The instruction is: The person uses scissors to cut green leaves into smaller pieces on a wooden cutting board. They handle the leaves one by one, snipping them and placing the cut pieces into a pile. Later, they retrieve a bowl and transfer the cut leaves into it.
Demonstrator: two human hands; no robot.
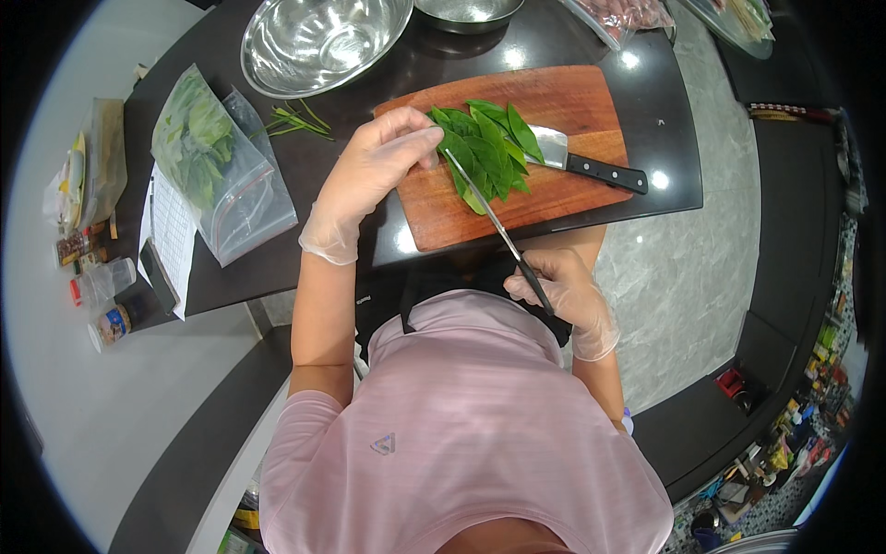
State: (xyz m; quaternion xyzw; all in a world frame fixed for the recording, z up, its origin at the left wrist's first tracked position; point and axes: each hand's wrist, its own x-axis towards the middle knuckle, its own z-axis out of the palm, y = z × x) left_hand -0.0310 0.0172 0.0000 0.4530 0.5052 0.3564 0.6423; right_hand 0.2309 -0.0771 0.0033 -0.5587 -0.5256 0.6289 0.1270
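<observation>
My left hand [391,154], in a clear plastic glove, is at the left end of a pile of green leaves [484,149] on a wooden cutting board [443,225]. Its thumb and fingertips are drawn together beside the leaves; whether they pinch a leaf is hidden. My right hand [564,287], gloved too, grips the black handle of a knife [495,218] seen nearly edge-on, low in front of the board. The knife's thin blade slants up and left, its tip over the leaves near my left fingers. A cleaver [554,147] lies on the board, its blade partly under the leaves and its black handle pointing right.
Left of the board lie cut green stems [297,121] and a zip bag of leafy greens [201,149]. A phone [158,277] rests on paper near jars [111,327]. Steel bowls [325,48] and a bag of meat [623,17] are at the table's far side.
</observation>
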